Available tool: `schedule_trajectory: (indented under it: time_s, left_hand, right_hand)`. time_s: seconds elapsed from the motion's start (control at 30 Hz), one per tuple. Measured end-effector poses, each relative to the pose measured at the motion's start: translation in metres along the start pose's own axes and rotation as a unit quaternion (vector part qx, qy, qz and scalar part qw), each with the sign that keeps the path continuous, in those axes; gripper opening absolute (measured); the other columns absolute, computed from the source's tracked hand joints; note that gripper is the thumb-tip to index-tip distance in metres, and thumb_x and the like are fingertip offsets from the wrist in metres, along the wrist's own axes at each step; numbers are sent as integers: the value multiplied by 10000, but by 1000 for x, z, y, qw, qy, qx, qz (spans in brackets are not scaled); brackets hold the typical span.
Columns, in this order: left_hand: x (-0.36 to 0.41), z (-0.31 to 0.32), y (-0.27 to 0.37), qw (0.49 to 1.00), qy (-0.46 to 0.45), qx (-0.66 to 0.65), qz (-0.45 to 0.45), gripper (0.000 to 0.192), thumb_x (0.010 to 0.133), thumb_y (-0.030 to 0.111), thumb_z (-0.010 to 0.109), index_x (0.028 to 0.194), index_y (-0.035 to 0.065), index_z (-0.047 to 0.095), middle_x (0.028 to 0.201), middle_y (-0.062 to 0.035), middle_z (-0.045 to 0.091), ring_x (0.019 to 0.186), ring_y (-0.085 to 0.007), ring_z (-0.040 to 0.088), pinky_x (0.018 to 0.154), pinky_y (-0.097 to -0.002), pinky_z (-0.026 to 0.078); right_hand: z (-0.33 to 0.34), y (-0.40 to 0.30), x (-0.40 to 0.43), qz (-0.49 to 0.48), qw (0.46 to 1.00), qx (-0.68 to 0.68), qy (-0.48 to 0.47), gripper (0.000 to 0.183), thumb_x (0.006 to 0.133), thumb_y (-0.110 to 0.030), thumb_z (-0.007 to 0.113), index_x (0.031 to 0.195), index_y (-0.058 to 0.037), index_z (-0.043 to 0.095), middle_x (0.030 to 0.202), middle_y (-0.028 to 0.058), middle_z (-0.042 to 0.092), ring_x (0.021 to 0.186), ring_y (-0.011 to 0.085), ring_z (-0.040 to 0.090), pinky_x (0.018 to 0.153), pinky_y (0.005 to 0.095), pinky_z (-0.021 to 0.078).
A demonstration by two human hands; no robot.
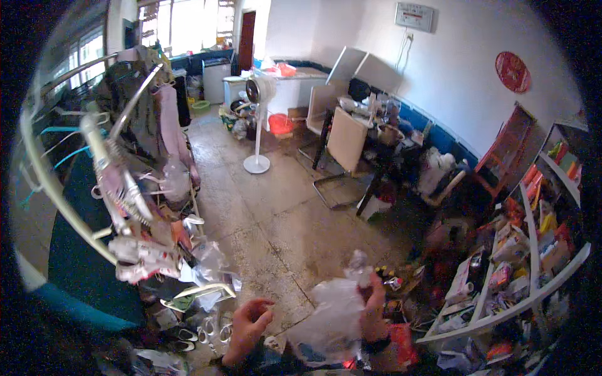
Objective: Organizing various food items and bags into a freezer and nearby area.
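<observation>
My right hand (375, 301) grips a whitish translucent plastic bag (329, 319) near its top. The gathered end of the bag sticks up above my fingers, and its body hangs down in front of me. To the left of it, my left hand (250, 326) is raised with fingers curled and thumb a little apart, with nothing visible in it. Beside my right wrist is a red plastic bag (403, 345). Pairs of shoes (207, 332) lie on the floor left of my left hand.
A cluttered clothes rack (141, 202) with hangers and bags fills the left. White shelves (508, 301) packed with goods rise on the right. A pedestal fan (257, 131), a beige chair (347, 141) and a red basin (280, 124) stand farther off on the tiled floor (277, 235).
</observation>
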State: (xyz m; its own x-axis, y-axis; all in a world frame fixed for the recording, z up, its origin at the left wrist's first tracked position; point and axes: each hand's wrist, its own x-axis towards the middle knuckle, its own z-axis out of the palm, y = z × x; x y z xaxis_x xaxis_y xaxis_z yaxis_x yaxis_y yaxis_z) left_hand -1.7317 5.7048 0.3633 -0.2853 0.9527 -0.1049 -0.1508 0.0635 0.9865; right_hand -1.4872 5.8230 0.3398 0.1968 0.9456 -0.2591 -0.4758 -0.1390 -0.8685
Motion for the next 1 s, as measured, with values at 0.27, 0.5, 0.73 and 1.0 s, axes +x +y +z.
schedule_trajectory:
  time_s: [0.27,0.5,0.73,1.0]
  left_hand:
    - [222,-11,8,998,-17,52,14,176,794,80,579,965,40,589,672,-6,554,574,-66,487,515,-202,386]
    - [397,-47,12,990,128,52,4,169,791,37,583,960,25,582,682,8,554,553,-39,468,482,-185,356]
    - [515,-71,57,954,298,33,-3,162,790,38,559,951,33,574,668,4,537,534,-50,455,473,-187,362]
    - [691,-160,44,934,356,10,-34,170,789,57,569,957,42,569,709,-5,558,565,-60,488,477,-196,391]
  right_hand:
    - [80,17,187,21,991,88,102,228,804,-315,555,740,-97,576,661,-25,547,583,135,512,556,282,422]
    - [230,38,417,38,995,26,-85,296,867,-369,493,772,-103,580,631,-26,504,574,110,499,545,247,422]
    - [457,70,527,89,942,-55,-320,254,855,-364,532,848,-113,574,731,-13,539,595,110,503,590,267,454]
    - [626,152,636,161,890,-143,-402,184,839,-256,532,817,-75,562,740,7,550,665,116,542,643,248,468]
